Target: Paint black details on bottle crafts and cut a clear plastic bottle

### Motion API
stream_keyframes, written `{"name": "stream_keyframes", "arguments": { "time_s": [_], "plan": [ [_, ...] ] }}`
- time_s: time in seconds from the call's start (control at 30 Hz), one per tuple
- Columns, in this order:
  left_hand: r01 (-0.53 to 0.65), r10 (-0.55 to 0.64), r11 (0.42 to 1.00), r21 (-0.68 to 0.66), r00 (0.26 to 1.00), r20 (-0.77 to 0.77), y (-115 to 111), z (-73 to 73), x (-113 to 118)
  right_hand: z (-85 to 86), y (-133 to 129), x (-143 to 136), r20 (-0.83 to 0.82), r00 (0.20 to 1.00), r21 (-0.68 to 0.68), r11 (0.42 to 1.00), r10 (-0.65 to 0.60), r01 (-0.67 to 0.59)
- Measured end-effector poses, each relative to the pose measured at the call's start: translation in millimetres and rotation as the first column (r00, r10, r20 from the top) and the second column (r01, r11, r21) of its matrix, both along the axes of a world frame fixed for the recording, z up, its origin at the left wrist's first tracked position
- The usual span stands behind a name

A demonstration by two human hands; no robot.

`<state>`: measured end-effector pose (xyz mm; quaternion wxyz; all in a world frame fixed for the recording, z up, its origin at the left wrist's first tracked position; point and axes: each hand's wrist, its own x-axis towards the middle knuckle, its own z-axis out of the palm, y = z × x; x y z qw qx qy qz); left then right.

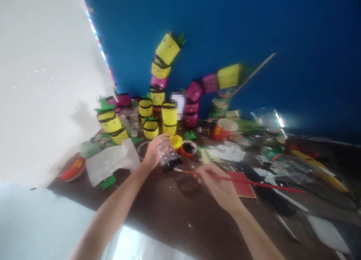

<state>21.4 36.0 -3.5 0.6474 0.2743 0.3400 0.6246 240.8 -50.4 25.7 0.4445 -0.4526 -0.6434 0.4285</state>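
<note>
My left hand (155,151) is closed around a clear plastic cup (167,154), tilted so its black-painted end (171,164) faces right and down. Between the fingers of my right hand (216,183) is a long red paintbrush (267,185). Its pale tip (177,170) lies at or very near the black band; contact is hard to make out. Just beyond the cup stand a small pot of yellow paint (176,141) and a pot of dark paint (188,148).
Yellow and purple painted cups (169,119) stand stacked at the back. A white sheet (113,162) lies left. At right are a red paper cup (225,129), a red card (242,184), scissors-like black-handled tool (265,192) and clear plastic bottles (290,166). A blue wall (254,30) rises behind.
</note>
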Motion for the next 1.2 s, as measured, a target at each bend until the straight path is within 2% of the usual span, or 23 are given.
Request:
{"name": "stream_keyframes", "arguments": {
  "time_s": [0.17,0.33,0.4,0.5,0.67,0.83,1.0,1.13,1.2],
  "plan": [
    [-0.005,0.006,0.999,0.036,1.000,-0.024,0.4,-3.4,-0.7,4.4,-2.1,1.4,0.049,0.998,0.084,0.995,-0.050,0.046],
    [0.023,-0.017,0.996,0.086,0.997,-0.079,0.2,-5.8,-1.7,3.6,-3.0,-0.3,0.173,0.985,0.102,0.995,-0.001,-0.017],
    [0.017,-0.009,0.996,0.093,0.996,-0.084,0.3,-7.0,-2.2,3.7,-2.7,1.6,0.232,0.971,0.171,0.985,-0.048,0.008],
    [0.016,-0.006,0.995,0.101,0.996,-0.094,0.4,-8.6,-2.8,6.7,-3.7,3.1,0.238,0.965,0.270,0.962,-0.113,0.046],
    [0.025,-0.004,0.990,0.138,0.988,-0.152,0.7,-12.2,-3.7,11.5,-7.0,-0.8,0.317,0.948,0.234,0.970,-0.017,-0.061],
    [0.015,0.024,0.988,0.153,0.969,-0.245,2.1,-14.9,-5.5,13.3,-6.8,0.4,0.366,0.923,0.351,0.936,-0.123,-0.014],
    [0.017,0.060,0.979,0.203,0.928,-0.367,2.6,-15.1,-9.1,15.6,-9.8,-4.8,0.409,0.911,0.332,0.939,-0.058,-0.089],
    [0.008,0.061,0.979,0.204,0.941,-0.332,2.1,-14.9,-9.0,15.7,-10.6,-4.4,0.433,0.890,0.386,0.922,-0.144,-0.039],
    [0.008,0.055,0.980,0.200,0.950,-0.308,2.0,-15.4,-8.3,15.6,-10.6,-4.4,0.413,0.899,0.413,0.910,-0.146,-0.042]
  ]
}}
